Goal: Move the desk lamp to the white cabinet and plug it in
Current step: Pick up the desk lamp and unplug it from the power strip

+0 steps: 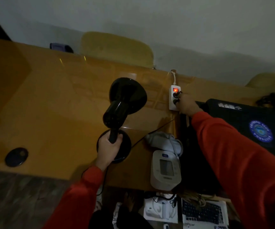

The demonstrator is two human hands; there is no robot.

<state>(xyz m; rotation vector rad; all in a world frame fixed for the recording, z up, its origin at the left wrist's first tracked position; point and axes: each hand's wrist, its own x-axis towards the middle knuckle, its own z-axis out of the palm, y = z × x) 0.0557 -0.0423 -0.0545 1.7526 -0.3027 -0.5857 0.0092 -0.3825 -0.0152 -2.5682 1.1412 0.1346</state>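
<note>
Dim orange desk [51, 96] | left hand [108, 149] fingers wrapped around desk lamp [125, 100] stem | right hand [188, 104] fingers pinching plug [176, 101] at power strip [172, 106]

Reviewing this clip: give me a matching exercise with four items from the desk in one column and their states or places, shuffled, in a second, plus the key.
Column 1
1. lamp
2. power strip
3. monitor
4. disc

Column 2
A. lies alone on the desk, left of the lamp
B. gripped at the neck by the left hand
C. red switch lit, right hand at its plugs
D. white, at the near desk edge, screen up

Pairs: 1-B, 2-C, 3-D, 4-A
</note>
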